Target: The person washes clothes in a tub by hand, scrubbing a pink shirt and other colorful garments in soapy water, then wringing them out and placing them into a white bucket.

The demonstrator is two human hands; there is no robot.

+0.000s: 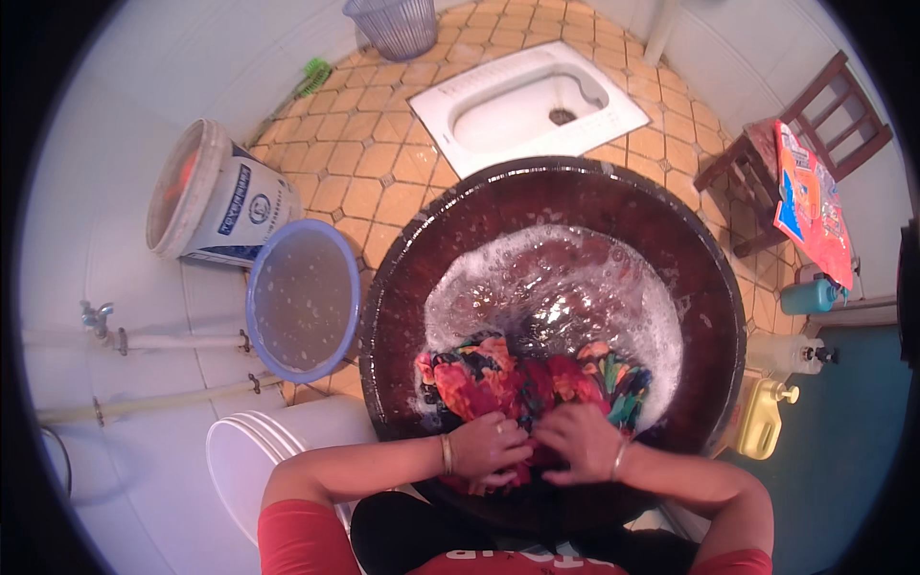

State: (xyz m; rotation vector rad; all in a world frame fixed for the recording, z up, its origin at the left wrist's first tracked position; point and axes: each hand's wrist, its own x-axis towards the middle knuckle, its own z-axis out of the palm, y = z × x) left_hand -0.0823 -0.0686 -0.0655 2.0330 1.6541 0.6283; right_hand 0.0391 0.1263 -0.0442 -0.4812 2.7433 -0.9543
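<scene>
A large dark wooden tub of sudsy water stands before me. A multicoloured patterned cloth, wet and bunched, lies partly in the water and reaches up to the tub's near side. My left hand, with a ring and a bracelet at the wrist, has its fingers curled on the near part of the cloth. Just right of it, my right hand rests on the same cloth, slightly blurred, with a bracelet at the wrist. Folds hide some of the fingertips, so how firmly each hand grips does not show.
On the left are a blue-rimmed basin of cloudy water, a white bucket and stacked white buckets. Beyond the tub lies a squat toilet. A wooden chair with a red packet and a yellow jug stand right.
</scene>
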